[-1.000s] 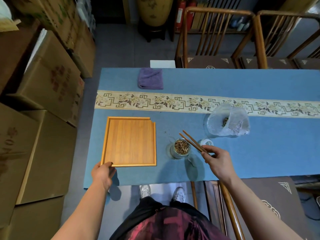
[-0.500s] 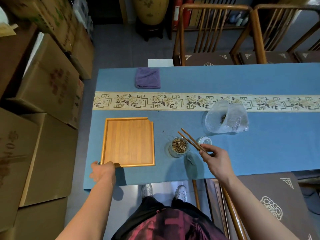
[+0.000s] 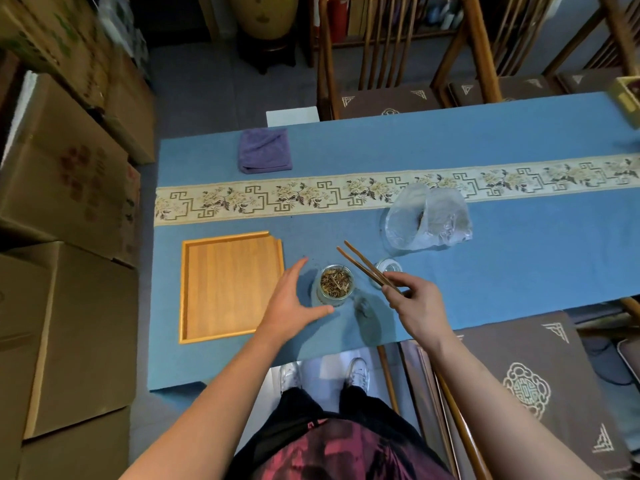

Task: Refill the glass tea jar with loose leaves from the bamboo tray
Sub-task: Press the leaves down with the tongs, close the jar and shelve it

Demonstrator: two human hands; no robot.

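Note:
A small glass tea jar (image 3: pixel 336 285) stands open on the blue tablecloth, holding loose brown leaves. Its glass lid (image 3: pixel 388 266) lies just to its right. The bamboo tray (image 3: pixel 230 285) lies to the left and looks bare. My left hand (image 3: pixel 294 299) is spread open just left of the jar, fingers and thumb curving toward it, apart from the glass. My right hand (image 3: pixel 415 303) grips wooden tongs (image 3: pixel 363 265), whose tips point up-left past the jar.
A clear plastic bag (image 3: pixel 429 220) with some leaves lies behind the jar. A folded purple cloth (image 3: pixel 265 150) sits at the back left. Cardboard boxes (image 3: pixel 65 188) stack along the left. Wooden chairs (image 3: pixel 388 57) stand beyond the table, and a cushioned seat (image 3: pixel 526 386) sits at my right.
My left hand has left the tray's near corner and moved right to the jar's side, opening wide. The right hand with the tongs has stayed in place.

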